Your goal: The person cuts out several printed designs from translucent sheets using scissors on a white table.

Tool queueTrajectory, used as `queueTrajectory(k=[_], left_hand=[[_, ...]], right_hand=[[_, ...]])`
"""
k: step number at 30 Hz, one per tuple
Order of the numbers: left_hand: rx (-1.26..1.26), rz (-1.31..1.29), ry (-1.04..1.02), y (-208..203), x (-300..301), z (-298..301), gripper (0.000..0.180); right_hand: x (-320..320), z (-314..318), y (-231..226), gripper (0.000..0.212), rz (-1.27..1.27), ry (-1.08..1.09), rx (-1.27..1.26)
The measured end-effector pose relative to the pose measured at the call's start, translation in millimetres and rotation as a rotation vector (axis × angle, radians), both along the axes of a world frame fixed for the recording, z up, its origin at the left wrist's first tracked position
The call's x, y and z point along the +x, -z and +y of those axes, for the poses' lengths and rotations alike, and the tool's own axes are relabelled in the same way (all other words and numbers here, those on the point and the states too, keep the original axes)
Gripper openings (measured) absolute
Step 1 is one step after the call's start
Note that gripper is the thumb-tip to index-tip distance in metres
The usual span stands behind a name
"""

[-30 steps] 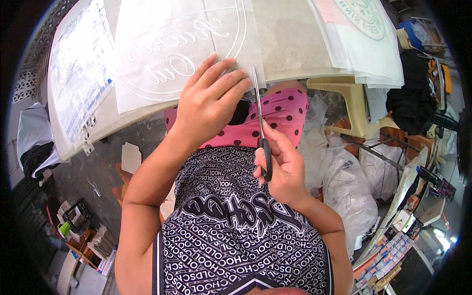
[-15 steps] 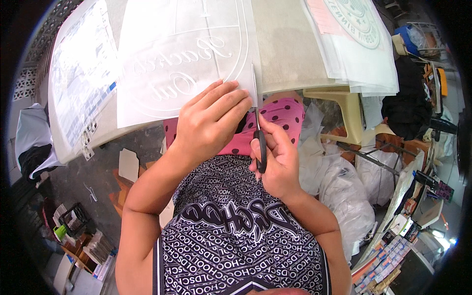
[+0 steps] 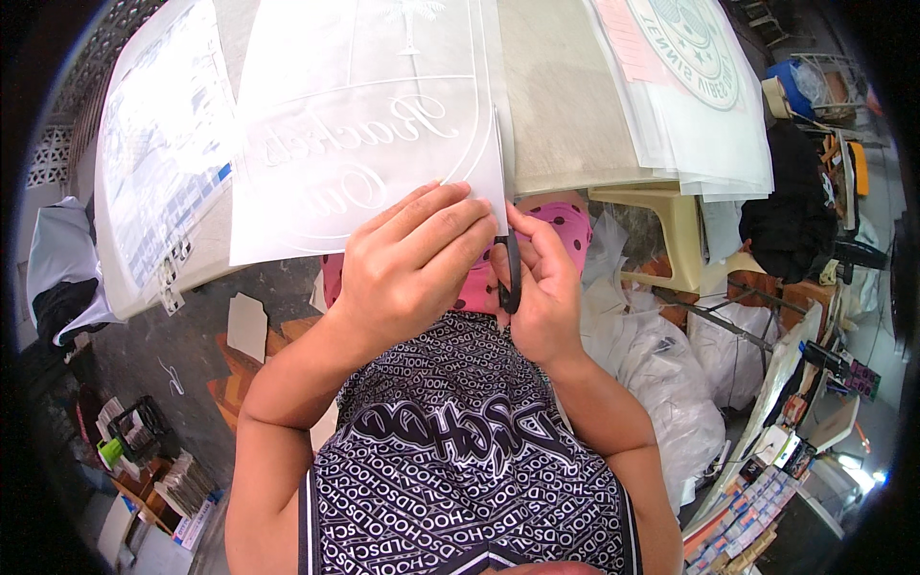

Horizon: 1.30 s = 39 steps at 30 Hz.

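Note:
A translucent white sheet [image 3: 326,91] with a white printed design, its lettering mirrored, lies on the table and overhangs the near edge. My left hand [image 3: 412,254] is on its near right corner, fingers together on top; the thumb is hidden. My right hand [image 3: 546,287] grips the black handles of a pair of scissors [image 3: 515,273], just right of my left hand. The scissors' blades point away from me along the sheet's right edge. A narrow strip of the sheet shows to the right of the blades.
The pale table [image 3: 565,105] also bears a stack of printed sheets [image 3: 685,115] at right and a sheet with blue marks [image 3: 168,144] at left. A cream plastic stool [image 3: 671,235] stands below the table's right side. Clear plastic bags [image 3: 671,379] lie on the floor at right.
The sheet has slid slightly toward me, showing more of its design. My left hand has shifted a little nearer with it. The scissors' handles have moved slightly right and away from me.

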<state>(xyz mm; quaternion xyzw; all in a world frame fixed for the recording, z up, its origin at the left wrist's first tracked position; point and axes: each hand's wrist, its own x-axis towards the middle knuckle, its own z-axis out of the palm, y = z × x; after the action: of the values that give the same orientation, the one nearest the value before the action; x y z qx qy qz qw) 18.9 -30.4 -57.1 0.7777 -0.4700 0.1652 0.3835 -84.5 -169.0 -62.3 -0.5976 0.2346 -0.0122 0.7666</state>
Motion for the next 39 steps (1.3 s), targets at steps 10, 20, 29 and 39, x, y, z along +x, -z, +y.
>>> queueTrajectory(k=[10,20,29,39], left_hand=[[-0.022,-0.056,0.026,-5,-5,6,0.027],[-0.034,0.018,0.037,-21,-11,12,0.02],[-0.023,0.032,0.065,-35,-16,22,0.019],[-0.053,0.022,0.082,-48,-19,28,0.021]], right_hand=[[23,-10,6,0.036,-0.041,-0.017,-0.182],[36,-7,1,0.033,-0.026,0.029,-0.158],[60,-14,0,0.035,-0.039,0.023,-0.204],[91,-23,-3,0.029,-0.064,0.052,-0.303]])
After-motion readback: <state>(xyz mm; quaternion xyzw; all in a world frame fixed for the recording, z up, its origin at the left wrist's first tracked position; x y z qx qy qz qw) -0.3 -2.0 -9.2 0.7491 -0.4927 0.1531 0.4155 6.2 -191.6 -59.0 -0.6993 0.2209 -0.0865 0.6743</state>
